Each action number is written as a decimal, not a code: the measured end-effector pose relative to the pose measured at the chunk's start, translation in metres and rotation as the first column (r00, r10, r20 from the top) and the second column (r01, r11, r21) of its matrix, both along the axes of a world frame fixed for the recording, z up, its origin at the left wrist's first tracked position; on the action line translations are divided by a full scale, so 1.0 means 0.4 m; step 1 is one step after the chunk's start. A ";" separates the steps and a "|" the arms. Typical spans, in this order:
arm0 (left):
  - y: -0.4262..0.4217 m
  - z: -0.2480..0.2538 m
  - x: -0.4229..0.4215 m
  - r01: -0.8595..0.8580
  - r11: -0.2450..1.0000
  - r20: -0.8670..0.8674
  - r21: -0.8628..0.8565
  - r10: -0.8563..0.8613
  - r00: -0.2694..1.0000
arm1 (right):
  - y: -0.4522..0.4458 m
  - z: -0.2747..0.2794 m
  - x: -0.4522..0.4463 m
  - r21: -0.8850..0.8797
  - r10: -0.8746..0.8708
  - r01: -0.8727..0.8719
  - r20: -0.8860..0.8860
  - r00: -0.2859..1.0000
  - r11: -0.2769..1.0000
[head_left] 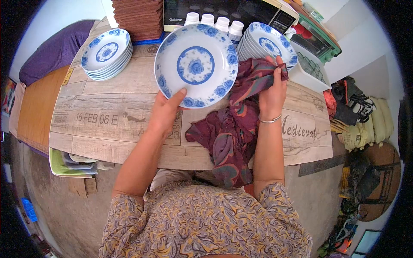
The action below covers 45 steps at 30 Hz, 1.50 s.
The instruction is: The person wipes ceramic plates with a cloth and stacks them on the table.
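Note:
My left hand [167,107] is closed on the lower rim of a white plate [167,64] with blue flowers, its thumb on the face. The plate is held up and tilted towards me above the table. In my right hand [273,92] is a dark red patterned cloth [232,137], which hangs down over the table's front edge. Its upper part lies by the plate's right rim; whether it touches the plate I cannot tell. A stack of like plates [107,53] stands at the left of the table, and another stack [269,43] is behind my right hand.
The wood-patterned table [99,101] spans the front. At its back stand a microwave [245,15], several white bottles [207,19] and a pile of brown folded cloths [137,19]. A white bin [309,73] is at the right, a green-rimmed tub [71,163] below the left edge.

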<state>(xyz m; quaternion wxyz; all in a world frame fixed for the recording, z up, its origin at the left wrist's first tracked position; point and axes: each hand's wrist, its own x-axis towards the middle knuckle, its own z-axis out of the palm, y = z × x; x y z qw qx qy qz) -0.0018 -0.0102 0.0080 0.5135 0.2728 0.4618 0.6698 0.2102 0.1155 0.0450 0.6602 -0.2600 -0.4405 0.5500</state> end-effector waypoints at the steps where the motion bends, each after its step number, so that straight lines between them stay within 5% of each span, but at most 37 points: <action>1: -0.002 0.003 0.000 0.010 1.000 -0.015 0.004 -0.010 1.000 | -0.006 0.004 -0.008 0.006 -0.014 0.014 0.039 0.999 1.000; 4: -0.004 0.000 0.008 0.028 1.000 -0.073 0.003 -0.028 0.997 | -0.011 -0.030 -0.032 0.386 -0.134 -0.166 0.640 0.757 0.907; 6: -0.002 -0.004 0.011 0.011 1.000 -0.089 0.029 -0.009 0.996 | -0.040 -0.047 -0.065 0.390 -0.019 -0.327 0.667 0.745 0.861; 8: 0.002 -0.008 0.015 -0.026 0.996 -0.075 0.087 0.033 0.997 | -0.042 -0.021 -0.078 0.248 0.034 -0.266 0.668 0.744 0.932; 11: 0.003 -0.014 0.011 -0.025 0.994 -0.065 0.111 0.033 0.997 | -0.028 -0.042 -0.056 -0.023 0.322 -0.322 -0.008 0.947 0.946; 14: -0.001 -0.012 0.009 -0.012 0.999 -0.092 0.041 0.015 0.996 | -0.022 -0.066 -0.065 -0.109 0.148 -0.127 0.212 0.966 0.986; 20: -0.010 -0.004 0.011 0.043 0.994 -0.269 0.098 -0.015 0.963 | 0.007 -0.129 -0.055 -0.019 0.156 -0.176 0.563 0.812 0.984; 29: -0.008 0.006 0.017 -0.083 0.994 -0.130 0.068 0.091 0.987 | -0.038 -0.108 -0.086 -0.168 0.393 -0.356 0.449 0.803 0.919; 33: 0.004 -0.019 0.014 -0.167 0.980 -0.048 0.112 0.173 0.984 | -0.056 -0.100 -0.095 -0.152 0.428 -0.415 0.532 0.730 0.897; 36: 0.008 -0.019 0.020 -0.182 0.973 -0.041 0.143 0.189 0.981 | -0.075 -0.073 -0.099 -0.369 0.562 -0.438 0.373 0.738 0.820; 39: 0.001 0.000 0.018 -0.127 0.989 -0.018 0.071 0.129 0.991 | -0.052 -0.091 -0.084 -0.098 0.327 -0.344 0.621 0.712 0.934; 45: 0.005 0.008 -0.013 -0.039 0.990 -0.087 -0.135 0.028 0.996 | -0.034 -0.060 -0.053 0.266 -0.094 -0.178 0.763 0.640 0.947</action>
